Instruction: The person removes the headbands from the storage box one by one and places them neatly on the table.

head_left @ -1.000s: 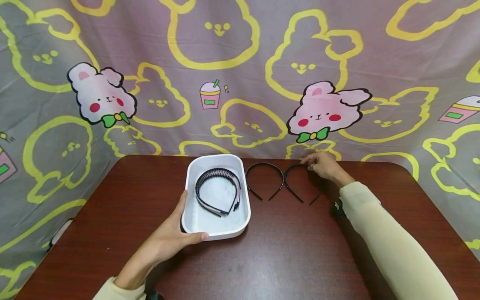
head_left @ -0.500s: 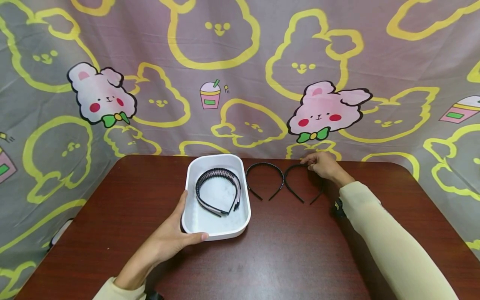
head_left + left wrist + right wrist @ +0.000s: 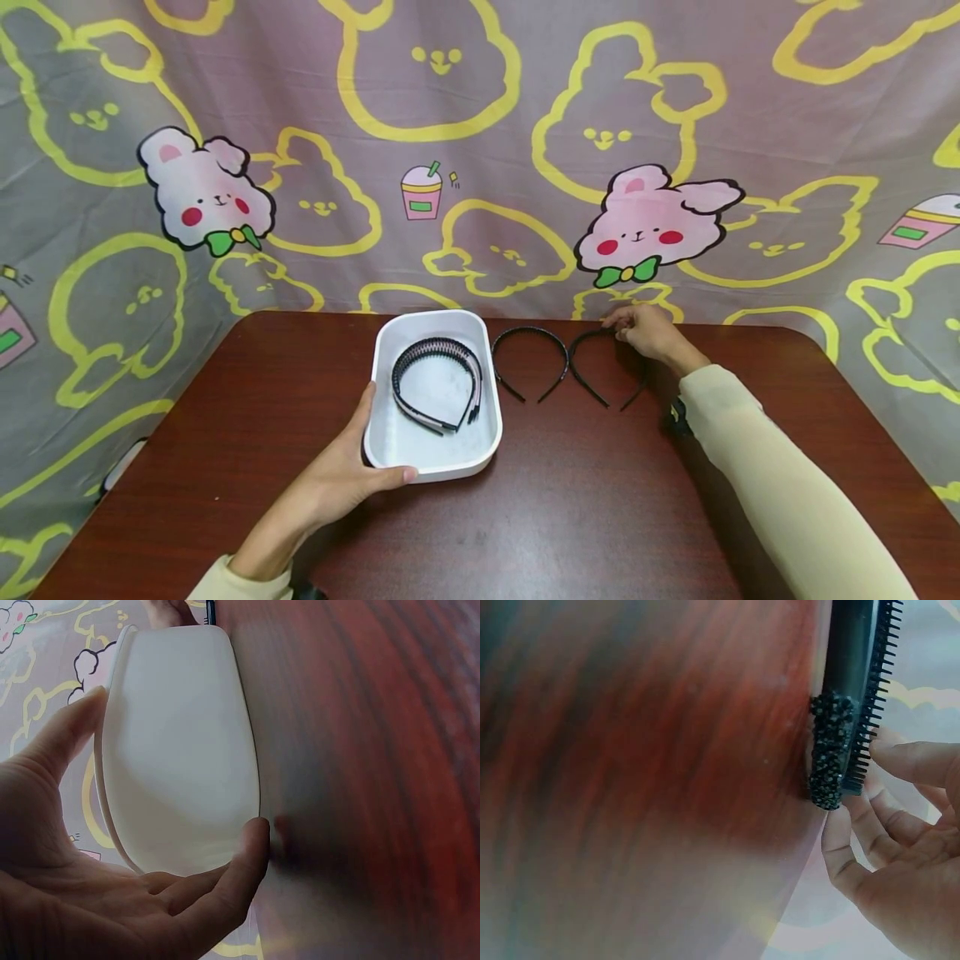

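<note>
My left hand grips the near left corner of a white rectangular plastic tub, its fingers curled round the wall and base in the left wrist view. Inside lie several nested black and pink headbands. Two thin black headbands lie on the table to the tub's right. One headband is beside the tub. The top of the other headband is pinched by my right hand, which hides part of it. In the right wrist view, comb teeth and a glittery black section show at my fingers.
Everything stands on a dark red-brown wooden table with rounded far corners. Right behind its far edge hangs a cartoon-patterned curtain, close to my right hand.
</note>
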`<action>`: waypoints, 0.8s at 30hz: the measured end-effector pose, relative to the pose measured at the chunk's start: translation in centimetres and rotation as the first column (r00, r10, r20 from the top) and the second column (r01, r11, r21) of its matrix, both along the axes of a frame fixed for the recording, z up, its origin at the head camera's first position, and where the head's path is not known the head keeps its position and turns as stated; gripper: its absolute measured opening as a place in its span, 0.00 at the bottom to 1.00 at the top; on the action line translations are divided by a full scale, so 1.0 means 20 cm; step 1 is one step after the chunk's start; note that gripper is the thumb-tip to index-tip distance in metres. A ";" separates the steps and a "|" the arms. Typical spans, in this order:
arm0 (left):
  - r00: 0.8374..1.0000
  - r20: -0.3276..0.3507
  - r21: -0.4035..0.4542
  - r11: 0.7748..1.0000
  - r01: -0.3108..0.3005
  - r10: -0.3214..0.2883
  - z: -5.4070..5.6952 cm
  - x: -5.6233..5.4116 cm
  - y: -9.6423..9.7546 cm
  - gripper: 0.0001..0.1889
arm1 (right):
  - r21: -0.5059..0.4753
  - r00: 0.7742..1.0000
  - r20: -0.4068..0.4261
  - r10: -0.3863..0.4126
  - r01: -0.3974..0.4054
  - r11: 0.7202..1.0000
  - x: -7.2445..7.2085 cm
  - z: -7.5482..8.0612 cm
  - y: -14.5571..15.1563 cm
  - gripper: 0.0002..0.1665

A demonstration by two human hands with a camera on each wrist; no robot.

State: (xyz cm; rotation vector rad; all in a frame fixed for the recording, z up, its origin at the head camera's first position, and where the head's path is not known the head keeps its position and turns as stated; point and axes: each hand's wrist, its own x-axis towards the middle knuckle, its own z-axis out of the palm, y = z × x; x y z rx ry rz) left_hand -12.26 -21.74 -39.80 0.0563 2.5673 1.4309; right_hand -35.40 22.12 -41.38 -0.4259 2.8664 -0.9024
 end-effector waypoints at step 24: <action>1.000 0.007 -0.014 1.000 -0.002 0.003 0.00 0.00 0.00 0.72 | 0.000 0.987 -0.136 0.090 -0.091 0.996 0.10 0.15 -0.11 0.15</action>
